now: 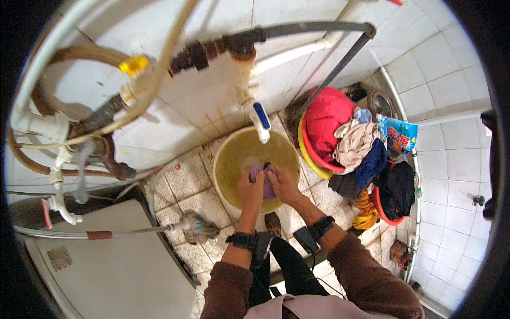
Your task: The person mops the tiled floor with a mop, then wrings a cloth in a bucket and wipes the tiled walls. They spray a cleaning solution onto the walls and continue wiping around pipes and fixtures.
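Pinched by the left hand [250,187] and the right hand [284,187], the purple cloth [270,192] is inside the round tub [216,181]. This looks like the washing step; another rub would call for a firm hold with both hands.

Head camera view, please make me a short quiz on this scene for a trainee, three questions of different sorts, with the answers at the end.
1. True or false: the left hand and the right hand are both on the purple cloth.
2. Multiple choice: what colour is the lever on the tap nearest the water-filled basin? A: red. B: blue. C: yellow.
3. Open: on which side of that basin does the mop head lie, as the person sees it?

Key: 1, true. 2, B. 3, left.
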Motion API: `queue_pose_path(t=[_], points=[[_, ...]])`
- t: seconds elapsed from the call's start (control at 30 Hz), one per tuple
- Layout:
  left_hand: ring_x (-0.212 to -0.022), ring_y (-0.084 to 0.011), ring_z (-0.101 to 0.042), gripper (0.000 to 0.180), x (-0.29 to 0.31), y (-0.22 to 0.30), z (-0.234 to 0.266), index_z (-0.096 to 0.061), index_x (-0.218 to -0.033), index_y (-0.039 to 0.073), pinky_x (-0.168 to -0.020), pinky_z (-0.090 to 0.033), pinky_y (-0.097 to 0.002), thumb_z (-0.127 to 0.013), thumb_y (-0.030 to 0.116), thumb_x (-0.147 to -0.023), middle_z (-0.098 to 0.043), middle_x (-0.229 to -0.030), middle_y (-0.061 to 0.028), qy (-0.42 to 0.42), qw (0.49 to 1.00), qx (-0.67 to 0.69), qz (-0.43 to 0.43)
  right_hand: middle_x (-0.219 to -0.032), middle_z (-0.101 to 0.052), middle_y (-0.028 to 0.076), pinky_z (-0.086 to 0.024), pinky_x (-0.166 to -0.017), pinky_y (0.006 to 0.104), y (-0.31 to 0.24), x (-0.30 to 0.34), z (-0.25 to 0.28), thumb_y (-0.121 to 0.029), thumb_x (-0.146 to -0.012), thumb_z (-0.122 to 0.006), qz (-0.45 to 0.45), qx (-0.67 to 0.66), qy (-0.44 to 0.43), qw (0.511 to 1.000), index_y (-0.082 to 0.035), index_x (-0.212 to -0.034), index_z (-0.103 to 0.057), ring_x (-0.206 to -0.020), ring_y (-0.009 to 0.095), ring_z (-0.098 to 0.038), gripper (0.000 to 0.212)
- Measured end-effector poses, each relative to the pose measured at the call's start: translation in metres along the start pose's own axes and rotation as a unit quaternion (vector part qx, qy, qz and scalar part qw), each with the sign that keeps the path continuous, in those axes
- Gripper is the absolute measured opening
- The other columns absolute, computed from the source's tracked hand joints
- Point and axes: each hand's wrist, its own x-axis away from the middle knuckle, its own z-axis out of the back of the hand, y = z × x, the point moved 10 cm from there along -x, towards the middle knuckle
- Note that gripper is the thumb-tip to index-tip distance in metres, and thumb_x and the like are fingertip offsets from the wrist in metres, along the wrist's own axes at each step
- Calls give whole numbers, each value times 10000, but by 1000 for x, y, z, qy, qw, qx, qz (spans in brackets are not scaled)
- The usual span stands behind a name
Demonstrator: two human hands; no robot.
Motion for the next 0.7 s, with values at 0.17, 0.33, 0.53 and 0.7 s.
queue_pose_path(t=[0.17, 0.33, 0.53, 0.7], points=[[-759, -238, -577, 406, 24, 31, 38, -594, -965, -18, -689, -461, -369, -744, 240, -689, -615, -886, -135, 90, 994, -37, 53, -1092, -581, 250, -425, -887, 404, 0, 26, 39, -211, -903, -472, -40, -40, 111, 992, 24, -1166, -536, -1036, 376, -547, 359], [-779, -176, -551, 316, 51, 76, 46, -598, -971, 2, -696, -459, -323, -716, 203, -756, -589, -885, -81, -36, 995, 94, 18, -1033, -595, 144, -464, -841, 349, 7, 40, 50, -284, -920, -477, -200, -479, 156, 841, 48, -1164, -536, -911, 219, -589, 417], [-721, -151, -565, 364, 76, 140, 76, -556, -1141, 36, -588, -477, -381, -638, 254, -862, -601, -912, -97, -130, 986, 103, 2, -1181, -561, 169, -459, -933, 417, -73, 57, 70, -328, -952, -403, -232, -673, 17, 702, 1, -1211, -478, -1043, 287, -580, 426], [-763, -168, -599, 333, 92, 215, 149, -549, -1161, -1, -647, -517, -322, -592, 167, -877, -616, -910, -92, -99, 987, 63, -110, -1273, -507, 161, -348, -1033, 435, -170, 62, 152, -397, -956, -389, -106, -717, 15, 689, -5, -1261, -442, -1172, 296, -488, 499]])
